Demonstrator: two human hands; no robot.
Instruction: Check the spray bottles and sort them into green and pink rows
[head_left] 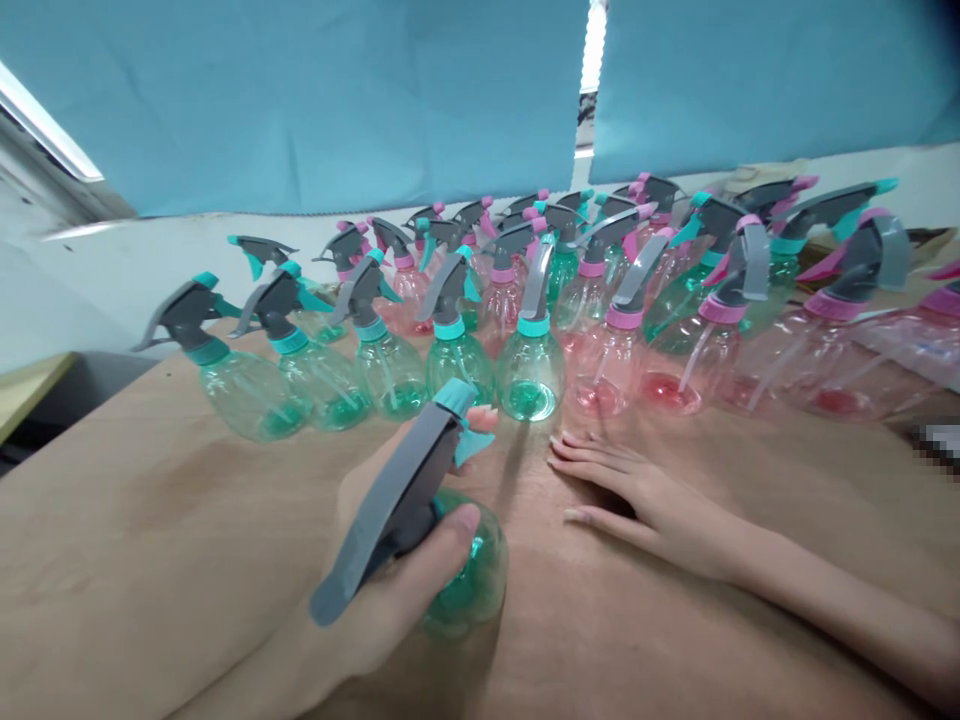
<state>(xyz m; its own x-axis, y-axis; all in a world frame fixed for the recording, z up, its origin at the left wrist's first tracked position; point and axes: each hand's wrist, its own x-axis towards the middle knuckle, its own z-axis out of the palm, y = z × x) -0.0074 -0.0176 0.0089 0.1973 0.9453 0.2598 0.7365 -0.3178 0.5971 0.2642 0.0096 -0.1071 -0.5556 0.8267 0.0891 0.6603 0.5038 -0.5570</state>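
My left hand (409,585) is wrapped round a green spray bottle (469,575) with a grey trigger head and a teal nozzle, holding it tilted just above the brown tabletop (150,540). My right hand (637,495) lies flat on the table to the right of it, fingers stretched out and apart, empty. Its fingertips point toward the nearest row of bottles. Directly behind both hands stand several green spray bottles (529,375) and pink spray bottles (660,365) in rows.
Bottles fill the far half of the table, green mostly left, pink mostly right. A blue curtain (337,100) hangs behind a white ledge. The table's left edge drops off near a yellow-green surface (26,385). A pixelated patch (937,440) sits at the right.
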